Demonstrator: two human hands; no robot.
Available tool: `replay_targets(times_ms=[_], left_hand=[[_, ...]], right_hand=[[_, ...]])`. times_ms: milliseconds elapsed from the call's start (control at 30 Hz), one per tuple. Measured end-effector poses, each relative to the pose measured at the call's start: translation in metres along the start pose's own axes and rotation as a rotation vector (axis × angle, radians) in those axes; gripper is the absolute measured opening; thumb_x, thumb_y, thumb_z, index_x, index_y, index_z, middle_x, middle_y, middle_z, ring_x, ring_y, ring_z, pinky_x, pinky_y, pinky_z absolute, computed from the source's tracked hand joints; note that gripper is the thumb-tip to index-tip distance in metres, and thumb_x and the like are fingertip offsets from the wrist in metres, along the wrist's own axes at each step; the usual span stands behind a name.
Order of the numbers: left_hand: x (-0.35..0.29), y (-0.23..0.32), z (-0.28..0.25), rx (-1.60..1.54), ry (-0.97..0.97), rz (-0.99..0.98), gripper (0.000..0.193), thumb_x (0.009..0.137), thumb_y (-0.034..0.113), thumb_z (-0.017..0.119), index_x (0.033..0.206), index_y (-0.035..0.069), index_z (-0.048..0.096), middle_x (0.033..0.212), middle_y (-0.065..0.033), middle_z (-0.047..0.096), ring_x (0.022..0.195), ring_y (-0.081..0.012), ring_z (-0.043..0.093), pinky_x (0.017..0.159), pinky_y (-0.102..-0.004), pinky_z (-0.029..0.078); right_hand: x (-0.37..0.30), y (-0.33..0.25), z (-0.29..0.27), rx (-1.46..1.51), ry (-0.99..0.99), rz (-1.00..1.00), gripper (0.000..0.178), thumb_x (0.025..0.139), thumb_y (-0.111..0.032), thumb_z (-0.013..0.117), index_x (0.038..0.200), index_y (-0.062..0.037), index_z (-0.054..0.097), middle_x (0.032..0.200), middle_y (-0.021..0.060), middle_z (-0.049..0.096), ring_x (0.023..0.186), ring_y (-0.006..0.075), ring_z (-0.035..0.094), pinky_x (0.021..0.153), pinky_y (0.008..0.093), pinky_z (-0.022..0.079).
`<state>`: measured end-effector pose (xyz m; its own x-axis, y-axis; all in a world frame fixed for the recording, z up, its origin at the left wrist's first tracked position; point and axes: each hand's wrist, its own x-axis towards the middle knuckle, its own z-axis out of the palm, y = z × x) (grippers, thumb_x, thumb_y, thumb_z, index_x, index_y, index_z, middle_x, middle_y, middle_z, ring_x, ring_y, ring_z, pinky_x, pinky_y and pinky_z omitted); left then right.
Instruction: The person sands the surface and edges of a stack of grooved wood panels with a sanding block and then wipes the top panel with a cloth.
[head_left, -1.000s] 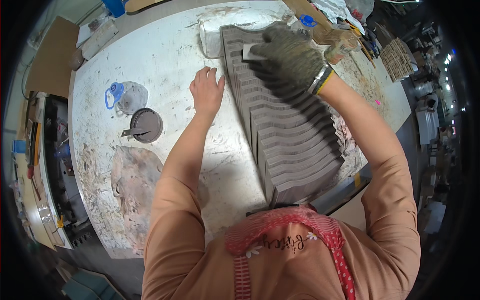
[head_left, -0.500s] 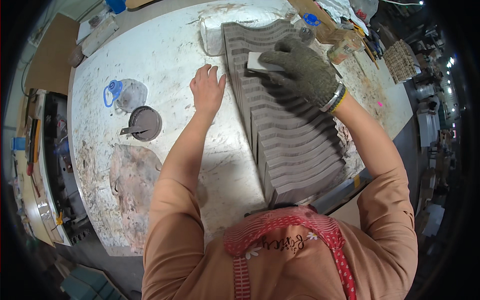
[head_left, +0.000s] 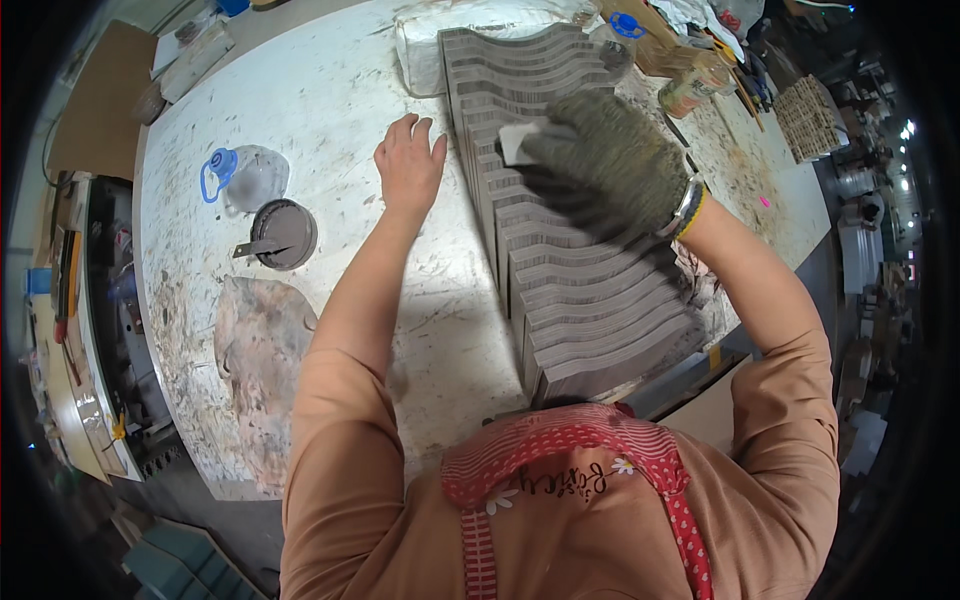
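A long row of grey-brown pieces with wavy top edges [head_left: 590, 300], set side by side, runs from near my apron to the far part of the table. My right hand [head_left: 618, 160], in a dark, dusty knitted glove, is closed round a small white block [head_left: 517, 143] and lies over the wavy tops; the glove is slightly blurred. Most of the block is hidden under the glove, so I cannot tell its exact kind. My bare left hand [head_left: 410, 165] is just left of the row, its fingers stretched out, holding nothing.
Left on the stained white table [head_left: 440, 290] stand a round tin of dark paste [head_left: 290, 225] with a flat scraper, a clear bottle with blue cap [head_left: 255, 180] and a dirty cloth [head_left: 265, 350]. A white wrapped package [head_left: 420, 55] lies beyond; a glass jar [head_left: 690, 90] and wicker basket [head_left: 808, 120] sit right.
My gloved right hand has moved a little nearer along the wavy tops with the white block. My left hand keeps nearly the same pose; the whole view has shifted slightly.
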<state>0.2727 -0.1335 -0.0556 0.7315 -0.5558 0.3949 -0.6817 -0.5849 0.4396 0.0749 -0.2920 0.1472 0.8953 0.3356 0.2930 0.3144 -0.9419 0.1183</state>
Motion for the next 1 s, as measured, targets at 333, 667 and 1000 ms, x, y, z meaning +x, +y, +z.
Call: replay_targets(times_ms=[333,667,1000], left_hand=[[0.0,-0.001,0.002,0.024,0.004,-0.002,0.04,0.094,0.031,0.066,0.128,0.01,0.065,0.137,-0.0079,0.058,0.133,-0.0258,0.049,0.107,-0.0468,0.036],[0.0,-0.001,0.002,0.005,0.026,0.004,0.037,0.094,0.031,0.066,0.126,0.011,0.064,0.136,-0.0071,0.058,0.131,-0.026,0.051,0.106,-0.0474,0.038],[-0.001,-0.001,0.002,-0.012,0.031,0.0,0.037,0.094,0.029,0.067,0.126,0.011,0.064,0.137,-0.0074,0.058,0.131,-0.026,0.051,0.106,-0.0472,0.038]], right_hand=[[-0.009,-0.004,0.0,0.186,0.093,0.376,0.04,0.087,-0.024,0.075,0.124,-0.0118,0.068,0.114,0.0219,0.065,0.104,0.037,0.065,0.088,0.0445,0.055],[-0.023,-0.013,0.004,1.748,-0.018,1.103,0.04,0.097,-0.029,0.067,0.126,-0.0006,0.065,0.101,0.0138,0.071,0.081,0.0208,0.069,0.074,0.0315,0.057],[-0.03,-0.009,-0.006,0.371,-0.027,0.265,0.037,0.095,-0.027,0.067,0.13,-0.0153,0.068,0.134,0.0068,0.064,0.126,0.0301,0.056,0.107,0.0422,0.046]])
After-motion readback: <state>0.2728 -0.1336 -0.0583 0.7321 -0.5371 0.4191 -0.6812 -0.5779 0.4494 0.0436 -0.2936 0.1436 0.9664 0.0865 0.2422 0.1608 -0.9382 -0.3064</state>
